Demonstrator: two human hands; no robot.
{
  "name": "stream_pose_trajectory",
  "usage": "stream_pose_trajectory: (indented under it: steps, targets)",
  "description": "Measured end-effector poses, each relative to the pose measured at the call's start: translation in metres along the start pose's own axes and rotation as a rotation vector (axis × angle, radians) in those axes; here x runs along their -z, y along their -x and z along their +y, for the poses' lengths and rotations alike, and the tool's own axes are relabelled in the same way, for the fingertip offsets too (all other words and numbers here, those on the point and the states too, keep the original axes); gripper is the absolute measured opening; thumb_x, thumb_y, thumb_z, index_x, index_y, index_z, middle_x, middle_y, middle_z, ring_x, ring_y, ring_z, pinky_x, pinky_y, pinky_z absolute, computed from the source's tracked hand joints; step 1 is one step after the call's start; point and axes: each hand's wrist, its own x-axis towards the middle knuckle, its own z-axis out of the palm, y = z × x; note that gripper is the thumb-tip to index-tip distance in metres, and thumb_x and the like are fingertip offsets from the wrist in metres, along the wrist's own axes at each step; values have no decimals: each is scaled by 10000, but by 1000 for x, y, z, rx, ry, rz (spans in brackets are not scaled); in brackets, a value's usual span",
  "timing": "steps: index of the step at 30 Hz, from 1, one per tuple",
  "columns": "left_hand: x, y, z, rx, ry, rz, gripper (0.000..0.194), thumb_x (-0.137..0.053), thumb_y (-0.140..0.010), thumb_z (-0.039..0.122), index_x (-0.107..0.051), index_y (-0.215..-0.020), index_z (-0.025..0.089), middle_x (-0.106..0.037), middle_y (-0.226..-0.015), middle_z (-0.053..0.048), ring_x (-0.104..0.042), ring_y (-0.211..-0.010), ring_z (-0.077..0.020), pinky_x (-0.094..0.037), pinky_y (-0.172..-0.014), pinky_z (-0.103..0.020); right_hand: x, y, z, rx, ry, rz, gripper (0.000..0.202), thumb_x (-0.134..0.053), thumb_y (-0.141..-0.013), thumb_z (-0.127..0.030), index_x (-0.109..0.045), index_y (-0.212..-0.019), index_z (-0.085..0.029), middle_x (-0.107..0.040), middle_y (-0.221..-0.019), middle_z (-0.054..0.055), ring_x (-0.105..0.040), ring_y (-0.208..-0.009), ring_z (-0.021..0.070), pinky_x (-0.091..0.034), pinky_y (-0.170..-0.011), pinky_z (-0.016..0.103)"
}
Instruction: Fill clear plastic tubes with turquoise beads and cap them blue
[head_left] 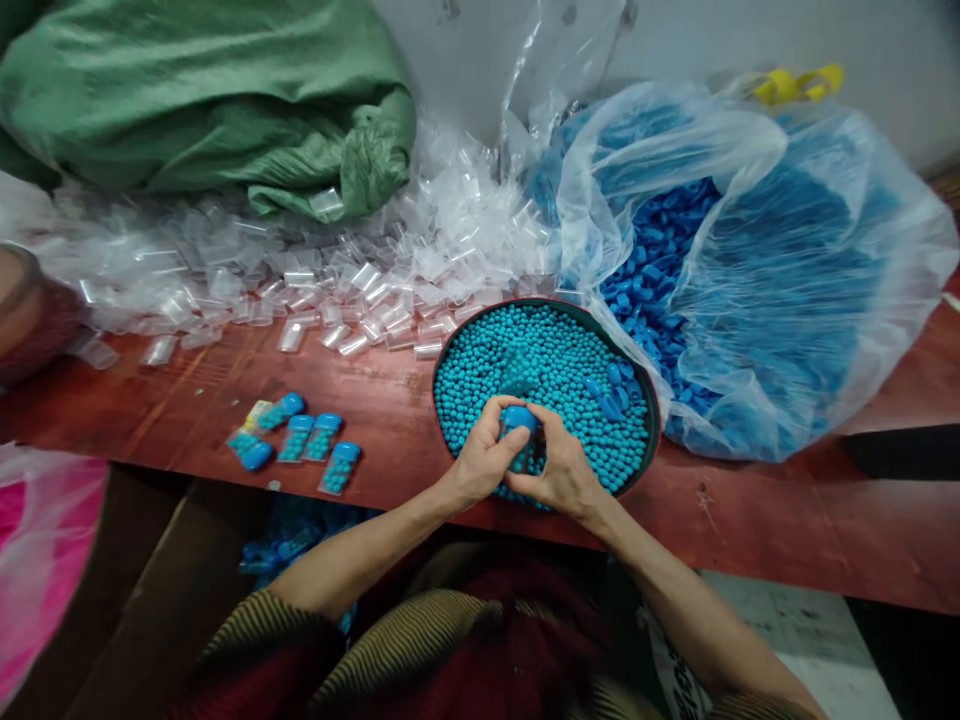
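My left hand point(486, 452) and my right hand point(559, 462) close together around a small clear container with a blue cap point(519, 420). Fingers of both hands press on its sides, and its lower part is partly hidden. Directly beneath is a round dark tub point(657, 400) full of small turquoise balls point(495, 345). A few loose blue caps point(616, 390) lie on the balls at the right side. On the red table to the left rest several capped containers point(324, 437) with turquoise balls inside.
Many empty clear containers point(367, 290) are heaped along the back of the table point(772, 520). A green sack point(202, 100) lies behind them. At the right stands a translucent bag point(787, 270) of blue caps point(660, 270). A pink bag point(45, 570) is at lower left.
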Motion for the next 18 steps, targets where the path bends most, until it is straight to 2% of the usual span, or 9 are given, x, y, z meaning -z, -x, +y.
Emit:
stream_pose_trajectory:
  steps: [3, 8, 10, 11, 13, 15, 16, 18]
  targets:
    - [-2, 4, -1, 2, -28, 24, 357, -572, -776, 417, -429, -1006, 184, -486, -780, 28, -472, -666, -92, -428, -646, -219, -2, 2, -1, 60, 29, 30, 702, -684, -633, -350, -369, -1237, -180, -632, -961, 87, -662, -706, 223, -549, -573, 333]
    - [-5, 9, 3, -75, -185, 49, 246, -508, -809, 341, -441, -987, 185, -520, -772, 22, -494, -652, -97, -441, -645, -227, -15, 9, -1, 171, 70, 152, 796, -658, -684, -395, -248, -1329, -172, -608, -1045, 123, -660, -825, 245, -558, -645, 354]
    - [-1, 10, 4, -138, -318, 75, 216, -480, -820, 301, -456, -1002, 187, -548, -817, 8, -518, -691, -106, -450, -677, -235, -20, 10, -5, 161, 95, 137, 805, -626, -731, -403, -197, -1361, -142, -600, -1067, 149, -657, -850, 249, -556, -644, 352]
    - [3, 11, 5, -164, -395, 88, 213, -468, -825, 286, -465, -1015, 188, -560, -849, 0, -529, -717, -111, -452, -697, -240, -21, 9, -8, 152, 113, 90, 797, -604, -756, -406, -184, -1371, -122, -600, -1071, 159, -656, -854, 251, -553, -640, 349]
    - [18, 13, 8, -183, -553, 95, 234, -458, -835, 278, -482, -1050, 190, -578, -902, -10, -544, -764, -121, -456, -733, -249, -17, 3, -12, 138, 186, -76, 744, -557, -805, -415, -205, -1381, -100, -596, -1101, 173, -651, -870, 254, -545, -634, 345]
    - [43, 17, 11, -168, -688, 109, 278, -458, -846, 304, -490, -1098, 192, -592, -927, -14, -555, -790, -131, -461, -749, -260, -4, -6, -9, 104, 307, -242, 622, -506, -852, -408, -298, -1366, -128, -586, -1157, 163, -643, -893, 246, -532, -623, 322]
    - [58, 19, 13, -159, -744, 143, 308, -456, -851, 324, -489, -1129, 194, -599, -934, -16, -560, -797, -137, -463, -754, -267, 6, -10, -4, 62, 384, -292, 537, -478, -875, -388, -357, -1343, -154, -582, -1182, 149, -638, -910, 238, -523, -623, 306]
    - [93, 27, 17, -134, -856, 254, 363, -446, -857, 373, -493, -1169, 193, -613, -965, -28, -574, -822, -155, -468, -766, -285, 30, -17, 14, -86, 541, -303, 370, -407, -918, -293, -465, -1269, -193, -600, -1165, 116, -632, -925, 207, -497, -634, 262]
